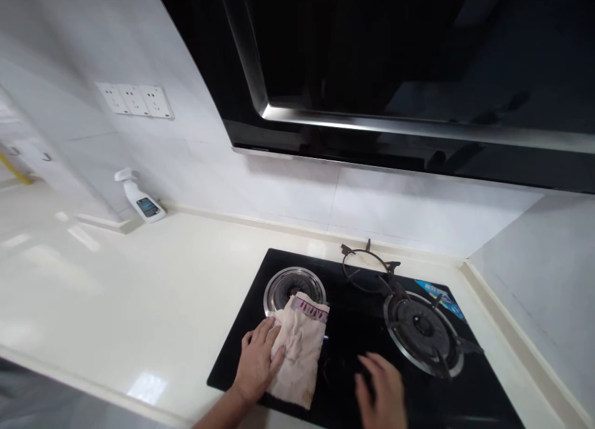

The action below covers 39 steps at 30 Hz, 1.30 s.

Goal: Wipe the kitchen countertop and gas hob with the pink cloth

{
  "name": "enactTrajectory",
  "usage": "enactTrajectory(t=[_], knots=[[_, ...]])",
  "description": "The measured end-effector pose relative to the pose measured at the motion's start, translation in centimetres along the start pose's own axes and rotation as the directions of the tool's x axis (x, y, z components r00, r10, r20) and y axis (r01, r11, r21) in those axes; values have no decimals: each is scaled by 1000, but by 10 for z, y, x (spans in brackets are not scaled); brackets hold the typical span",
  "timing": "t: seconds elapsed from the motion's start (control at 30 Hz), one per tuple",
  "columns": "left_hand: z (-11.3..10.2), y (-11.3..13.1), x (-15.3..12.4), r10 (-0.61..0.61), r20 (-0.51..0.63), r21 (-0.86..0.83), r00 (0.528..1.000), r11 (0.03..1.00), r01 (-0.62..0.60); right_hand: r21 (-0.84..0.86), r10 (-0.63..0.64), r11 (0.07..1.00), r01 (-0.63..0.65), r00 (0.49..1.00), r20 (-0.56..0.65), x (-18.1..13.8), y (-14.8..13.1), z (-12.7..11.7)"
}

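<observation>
My left hand (257, 362) lies flat on a pale pink cloth (297, 348), pressing it onto the black glass cooktop (344, 330) just in front of the left burner (294, 287). Fingers are spread over the cloth's left edge. My right hand (382, 392) hovers over the front middle of the cooktop, fingers stretched out, holding nothing, slightly blurred. The right burner (422, 330) carries its pan support. A second pan support (369, 269) lies loose at the back of the cooktop.
A white spray bottle (139, 196) stands against the wall at the back left of the cream countertop (139, 305). A black range hood (395, 75) overhangs the stove. Wall sockets (134, 99) sit upper left. A blue sticker (439, 294) is on the cooktop's right.
</observation>
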State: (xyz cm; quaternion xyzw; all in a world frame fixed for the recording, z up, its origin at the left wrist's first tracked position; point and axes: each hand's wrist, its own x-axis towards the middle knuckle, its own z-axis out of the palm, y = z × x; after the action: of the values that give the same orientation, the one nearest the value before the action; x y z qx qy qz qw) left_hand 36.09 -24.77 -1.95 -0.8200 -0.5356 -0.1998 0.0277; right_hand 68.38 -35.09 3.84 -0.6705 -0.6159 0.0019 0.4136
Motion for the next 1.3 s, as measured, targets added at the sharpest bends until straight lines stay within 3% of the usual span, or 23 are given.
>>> enactTrajectory(t=[0.07,0.1,0.2,0.33,0.5,0.63,0.73,0.83,0.93,1.13,1.3], knots=[[4,-3,-2,12,7,3,1000,1000,-12,46,-202,979,197,964,173,7,-45,54],[5,-6,-3,30,14,-2,999,1000,-30,46,-224,975,219,949,221,11,-64,79],[5,-25,-9,102,30,-43,994,994,-101,-52,-99,991,124,933,347,11,-92,135],[-7,-82,-20,56,12,-19,998,998,-56,-195,81,981,-9,928,363,-8,-76,167],[-20,-173,-21,-107,33,71,994,992,104,-330,312,913,-241,933,181,-11,-44,182],[-18,-228,-10,-143,65,125,988,983,134,-391,541,780,-489,840,29,30,-24,182],[-15,-254,-3,-136,65,133,989,983,127,-422,615,689,-588,784,-89,67,2,170],[-13,-265,-1,-79,65,113,995,991,71,-440,655,620,-650,737,-168,95,26,161],[-14,-264,-2,-63,59,117,996,992,55,-455,652,613,-646,739,-171,115,37,162],[-20,-254,-3,-74,70,118,995,991,65,-446,563,710,-545,820,-107,119,28,161],[-16,-254,-7,-81,68,73,994,994,76,-328,405,876,-354,909,98,95,0,163]])
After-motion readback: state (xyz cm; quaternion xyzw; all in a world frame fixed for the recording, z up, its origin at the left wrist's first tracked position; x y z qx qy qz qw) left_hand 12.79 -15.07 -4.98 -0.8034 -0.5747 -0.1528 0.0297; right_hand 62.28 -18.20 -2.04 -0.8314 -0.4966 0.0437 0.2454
